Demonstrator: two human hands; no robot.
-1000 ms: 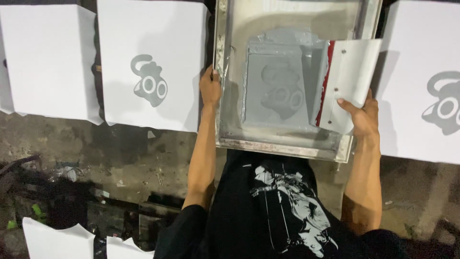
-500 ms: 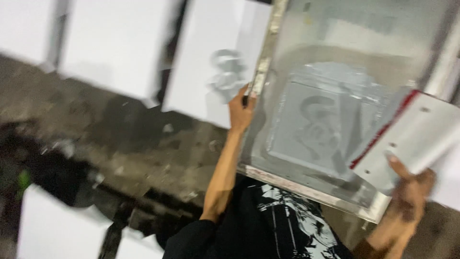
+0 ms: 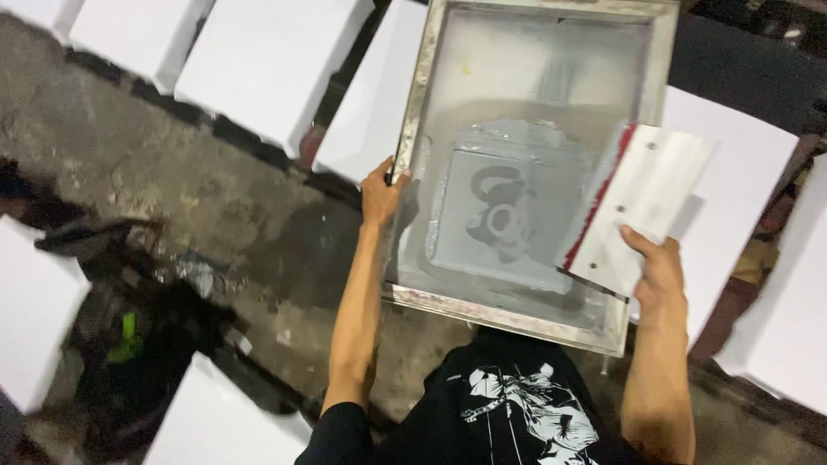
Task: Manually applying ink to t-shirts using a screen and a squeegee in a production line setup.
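Observation:
A metal-framed printing screen (image 3: pixel 412 129) with grey ink and a cartoon stencil (image 3: pixel 501 211) in its mesh lies over a white board (image 3: pixel 366 112). My left hand (image 3: pixel 382 191) grips the frame's left edge. My right hand (image 3: pixel 656 269) holds a white squeegee (image 3: pixel 642 202) with a red blade, resting tilted on the frame's right side. A second white board (image 3: pixel 732 198) shows under the frame's right edge.
Blank white boards (image 3: pixel 267 60) lie in rows along the stained dark table (image 3: pixel 172 189). More white boards sit at the left (image 3: pixel 30 310), bottom (image 3: pixel 220 422) and right (image 3: pixel 788 319). My black printed shirt (image 3: pixel 517 409) fills the bottom centre.
The frame, held in both hands, has shifted from the printed board onto a blank one. The printed boards seen earlier are out of view.

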